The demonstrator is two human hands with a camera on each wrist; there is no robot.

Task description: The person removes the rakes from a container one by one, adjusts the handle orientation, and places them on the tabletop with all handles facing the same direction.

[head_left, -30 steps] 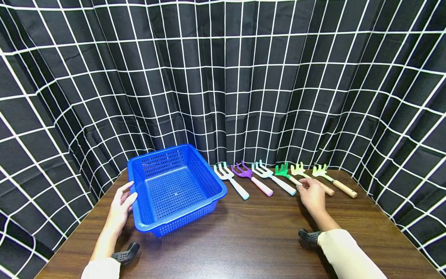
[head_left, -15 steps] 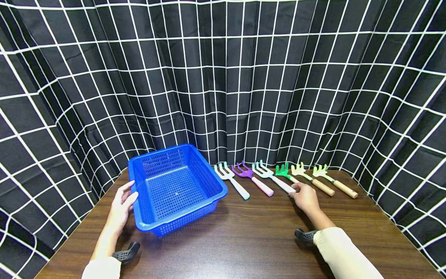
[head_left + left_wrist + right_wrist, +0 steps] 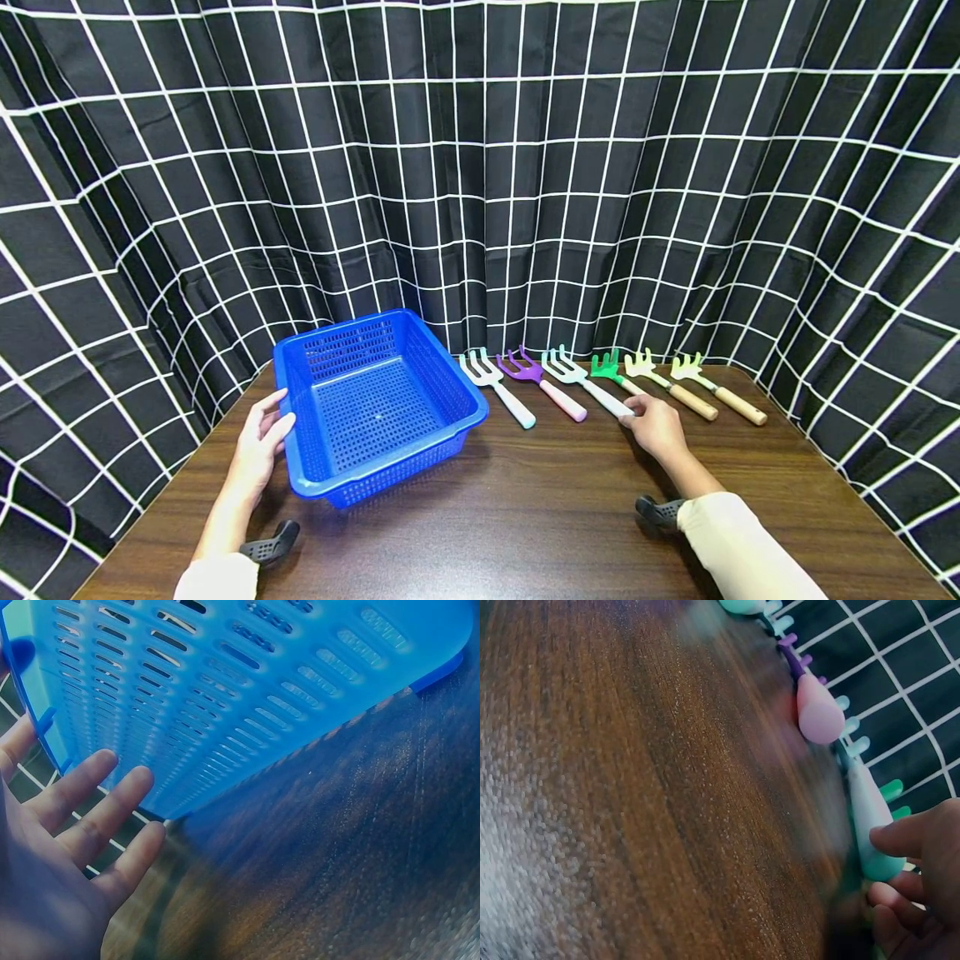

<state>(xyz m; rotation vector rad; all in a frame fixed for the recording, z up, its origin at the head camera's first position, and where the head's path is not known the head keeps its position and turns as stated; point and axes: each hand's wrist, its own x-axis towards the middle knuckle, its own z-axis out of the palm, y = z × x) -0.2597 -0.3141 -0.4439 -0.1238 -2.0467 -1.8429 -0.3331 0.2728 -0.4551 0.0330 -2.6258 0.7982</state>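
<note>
My left hand [image 3: 258, 446] holds the left rim of a blue perforated plastic basket [image 3: 423, 454]. In the left wrist view, thumb and forefinger are at the rim of the basket [image 3: 247, 697], while the other fingers stretch out beside its wall. My right hand [image 3: 658, 429] pinches the handle end of a pale blue hand fork [image 3: 596, 393] lying on the table. In the right wrist view, the thumb lies on the white handle [image 3: 866, 802] near its teal tip, with curled fingers at the other side. The handle end is partly hidden by the hand in the head view.
Left of that fork lie a purple fork with pink handle [image 3: 562, 400] and a white-teal fork [image 3: 498, 387]. A green rake [image 3: 606, 364] and two yellow-green rakes [image 3: 693, 402] [image 3: 738, 406] with wooden handles lie right. A black gridded curtain [image 3: 480, 183] surrounds the wooden table [image 3: 525, 517].
My right hand has moved left from the green rake's handle to the end of the pale blue fork's handle. The left hand and the basket have stayed put.
</note>
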